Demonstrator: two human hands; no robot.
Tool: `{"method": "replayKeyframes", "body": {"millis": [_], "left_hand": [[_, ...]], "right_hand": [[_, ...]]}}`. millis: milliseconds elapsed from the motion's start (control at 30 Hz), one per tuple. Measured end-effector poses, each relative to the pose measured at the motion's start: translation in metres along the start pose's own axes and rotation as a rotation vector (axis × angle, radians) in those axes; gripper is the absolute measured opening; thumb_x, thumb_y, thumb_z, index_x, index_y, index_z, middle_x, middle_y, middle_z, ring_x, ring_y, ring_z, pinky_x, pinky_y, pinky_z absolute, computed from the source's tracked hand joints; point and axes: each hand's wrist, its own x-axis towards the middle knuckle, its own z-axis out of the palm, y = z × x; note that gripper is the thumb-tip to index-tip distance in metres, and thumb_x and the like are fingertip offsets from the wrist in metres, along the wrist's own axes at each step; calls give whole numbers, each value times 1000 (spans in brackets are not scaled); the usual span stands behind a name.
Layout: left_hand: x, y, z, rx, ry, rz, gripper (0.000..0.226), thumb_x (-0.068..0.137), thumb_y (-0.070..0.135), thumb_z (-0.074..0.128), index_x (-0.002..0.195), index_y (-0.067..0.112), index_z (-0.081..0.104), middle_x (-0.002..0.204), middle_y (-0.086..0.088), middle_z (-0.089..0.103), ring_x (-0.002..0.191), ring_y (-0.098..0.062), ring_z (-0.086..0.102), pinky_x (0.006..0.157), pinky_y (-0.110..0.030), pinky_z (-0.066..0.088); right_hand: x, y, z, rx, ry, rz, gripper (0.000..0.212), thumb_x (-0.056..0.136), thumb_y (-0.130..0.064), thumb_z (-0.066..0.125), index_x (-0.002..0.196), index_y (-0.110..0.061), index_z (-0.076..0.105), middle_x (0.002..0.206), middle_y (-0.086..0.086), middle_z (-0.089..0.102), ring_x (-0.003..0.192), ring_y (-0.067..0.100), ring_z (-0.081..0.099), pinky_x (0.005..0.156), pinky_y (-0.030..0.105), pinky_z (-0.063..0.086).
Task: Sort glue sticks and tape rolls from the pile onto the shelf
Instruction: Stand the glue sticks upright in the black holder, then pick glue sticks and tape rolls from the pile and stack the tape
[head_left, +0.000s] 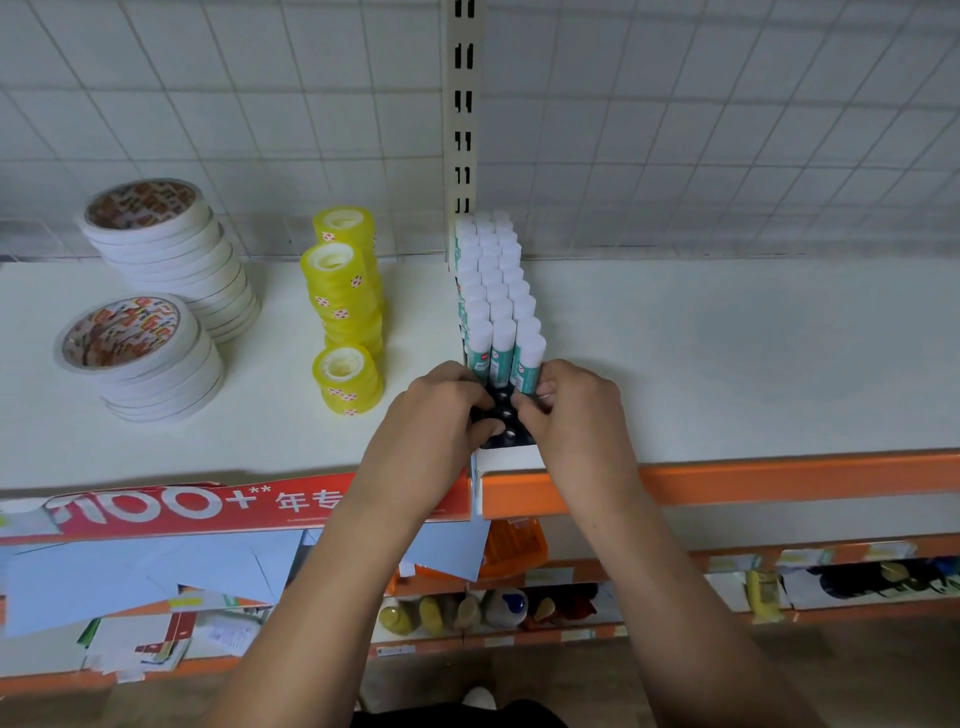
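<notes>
Glue sticks (498, 291): white caps, teal-and-white printed bodies, standing upright in three tight rows in a narrow holder (506, 415) at frame centre. The holder runs front to back on the white shelf (727, 364). Its front black insert shows empty round holes.

Left hand (441, 410): fingers curled, gripping the holder's left front edge. Right hand (576, 405): thumb and forefinger pinch the foot of the tilted front-right stick.

The hands cover the holder's front sides. Label print is unreadable.

Left of centre are stacks of yellow tape rolls (345, 291); at far left, stacks of white tape rolls (166, 260). The lower shelves are blurred, their contents indistinct.
</notes>
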Motion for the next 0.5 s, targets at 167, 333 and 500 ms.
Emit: {"method": "replayKeyframes", "body": {"millis": [167, 333, 500], "left_hand": [[-17, -4, -11, 85, 86, 55, 23, 92, 35, 62, 101, 17, 73, 105, 2, 64, 91, -20, 64, 73, -38, 52], [-44, -24, -48, 216, 225, -1, 23, 93, 43, 56, 94, 27, 72, 100, 10, 66, 85, -19, 65, 60, -28, 44], [-100, -77, -98, 208, 323, -149, 19, 92, 40, 57, 100, 28, 70, 95, 10, 67, 84, -17, 65, 62, -32, 51]], "right_hand": [[-23, -6, -18, 23, 98, -6, 30, 88, -27, 70, 113, -11, 65, 99, 5, 67, 87, 20, 63, 77, 35, 53], [-44, -57, -18, -8, 141, -194, 4, 90, -28, 63, 87, -27, 66, 74, -13, 63, 66, 6, 57, 60, 26, 48], [-49, -133, 27, 73, -85, -386, 10, 92, -26, 61, 99, -26, 67, 90, -8, 67, 81, 13, 61, 71, 37, 53]]}}
